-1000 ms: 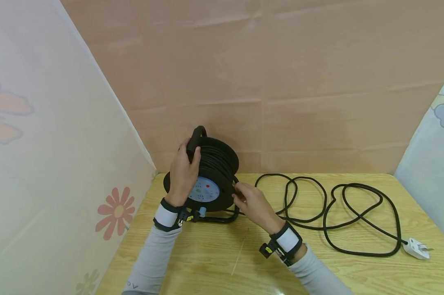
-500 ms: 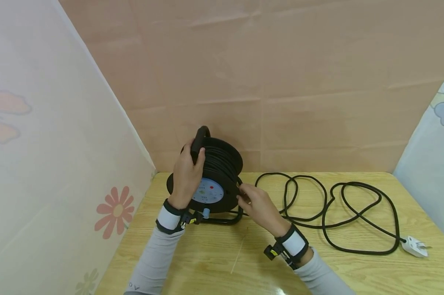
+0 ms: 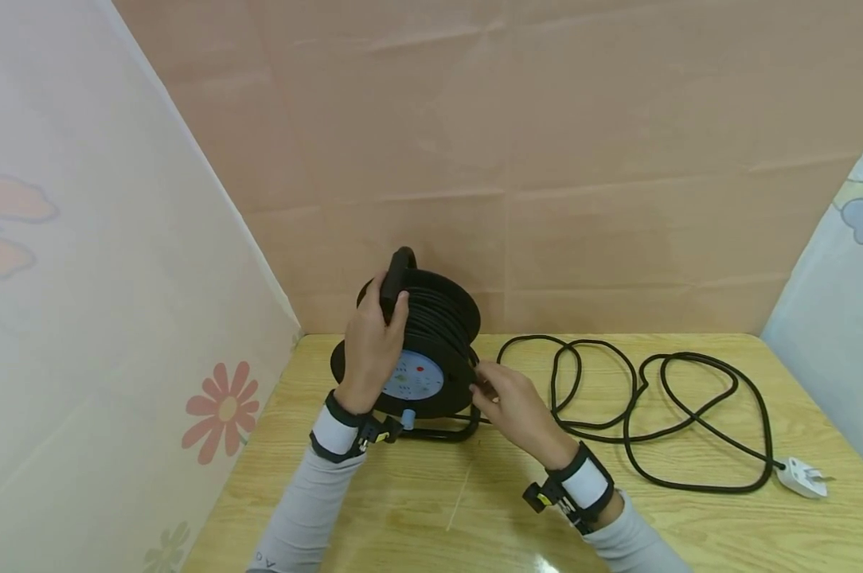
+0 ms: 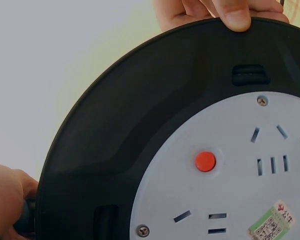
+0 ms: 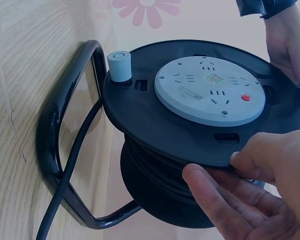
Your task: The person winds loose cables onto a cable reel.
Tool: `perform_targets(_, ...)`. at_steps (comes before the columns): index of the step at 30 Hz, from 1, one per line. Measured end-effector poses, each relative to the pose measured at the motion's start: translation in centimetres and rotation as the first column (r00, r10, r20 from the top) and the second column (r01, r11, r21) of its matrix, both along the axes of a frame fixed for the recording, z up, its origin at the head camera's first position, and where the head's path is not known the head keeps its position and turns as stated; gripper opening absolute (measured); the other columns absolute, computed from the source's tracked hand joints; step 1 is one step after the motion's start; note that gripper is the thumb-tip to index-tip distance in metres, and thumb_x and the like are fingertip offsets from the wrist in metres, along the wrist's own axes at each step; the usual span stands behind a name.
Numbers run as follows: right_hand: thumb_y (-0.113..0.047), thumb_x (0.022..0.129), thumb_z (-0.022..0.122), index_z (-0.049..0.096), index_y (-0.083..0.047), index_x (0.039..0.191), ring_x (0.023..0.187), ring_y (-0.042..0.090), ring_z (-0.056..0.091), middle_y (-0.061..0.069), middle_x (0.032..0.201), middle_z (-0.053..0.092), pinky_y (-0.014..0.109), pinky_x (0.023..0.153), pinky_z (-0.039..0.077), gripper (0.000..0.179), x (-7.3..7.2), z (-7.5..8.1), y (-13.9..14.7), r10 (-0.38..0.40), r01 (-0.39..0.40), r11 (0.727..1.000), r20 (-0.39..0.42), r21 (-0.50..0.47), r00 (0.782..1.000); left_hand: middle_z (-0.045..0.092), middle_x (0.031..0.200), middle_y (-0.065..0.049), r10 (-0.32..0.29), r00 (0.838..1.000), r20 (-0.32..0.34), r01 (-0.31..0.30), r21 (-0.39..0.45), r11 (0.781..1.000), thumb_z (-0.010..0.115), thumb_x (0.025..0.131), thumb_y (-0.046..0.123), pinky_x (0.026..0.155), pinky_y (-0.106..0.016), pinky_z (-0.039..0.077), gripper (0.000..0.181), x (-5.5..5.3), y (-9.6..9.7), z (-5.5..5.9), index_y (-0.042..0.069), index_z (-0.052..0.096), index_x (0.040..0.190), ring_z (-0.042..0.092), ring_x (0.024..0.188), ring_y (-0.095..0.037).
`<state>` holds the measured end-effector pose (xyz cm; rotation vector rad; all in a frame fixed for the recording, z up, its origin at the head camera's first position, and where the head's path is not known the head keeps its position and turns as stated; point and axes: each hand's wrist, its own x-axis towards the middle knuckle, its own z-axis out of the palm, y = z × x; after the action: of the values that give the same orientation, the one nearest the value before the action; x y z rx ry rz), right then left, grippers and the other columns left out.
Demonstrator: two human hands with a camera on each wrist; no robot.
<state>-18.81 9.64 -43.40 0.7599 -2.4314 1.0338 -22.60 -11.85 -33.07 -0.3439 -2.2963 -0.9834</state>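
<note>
- On the wooden table (image 3: 403, 513) stands the cable reel (image 3: 419, 374).
- Left hand (image 3: 370, 350) grips the handle (image 3: 396, 280) atop the reel.
- Right hand (image 3: 521, 414) pinches the reel's rim (image 5: 210, 159).
- White plug (image 3: 801, 478) lies well right of the reel.

Table (image 3: 403, 509): light wood, with grain.
Reel stand (image 3: 442, 436): black tube, on left part.
Cord (image 3: 718, 489): black, in loose loops.
Plug (image 3: 802, 478): white, at the right.

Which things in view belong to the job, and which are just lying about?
Job:
cable reel, rim pinched by right hand
handle, gripped by left hand
cord
plug

Only surroundings, I'd say:
table
flowered sheet
brown sheet
wrist straps
</note>
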Motion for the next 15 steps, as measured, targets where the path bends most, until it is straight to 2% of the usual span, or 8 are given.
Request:
perform_targets(4,-0.008,0.09,0.063,0.059,-0.016,0.093,0.076,0.002,0.06,-0.007,0.087,0.06,0.025,0.062,0.053,0.01,0.3,-0.1,0.3,-0.01,0.01,1.0,-0.011,0.006,1.0,0.062,0.119,-0.016,-0.012,1.0,-0.001,0.012,0.009,1.0,0.045,0.102,0.04,0.061,-0.04,0.051,0.055,0.4,0.3,0.0,0.003,0.042,0.143,0.06,0.072,-0.021)
perform_targets(11,-0.01,0.09,0.063,0.059,-0.018,0.093,0.076,0.001,0.059,-0.01,0.086,0.059,0.027,0.063,0.054,0.009,0.8,-0.1,0.8,-0.019,0.019,1.0,-0.002,0.009,1.0,0.065,0.11,-0.014,-0.007,1.0,-0.011,0.007,0.016,1.0,0.046,0.102,0.038,0.05,-0.032,0.043,0.054,1.0,0.9,-0.1,0.004,0.042,0.143,0.052,0.058,-0.015)
perform_targets(15,-0.01,0.091,0.061,0.061,-0.016,0.095,0.077,0.001,0.059,-0.01,0.088,0.06,0.026,0.064,0.054,0.007,1.1,-0.1,1.0,-0.016,0.016,1.0,0.002,0.005,1.0,0.063,0.09,-0.009,-0.025,1.0,-0.006,0.025,0.029,0.999,0.046,0.102,0.038,0.046,-0.031,0.039,0.053,1.2,1.1,-0.1,0.005,0.041,0.144,0.047,0.05,-0.015)
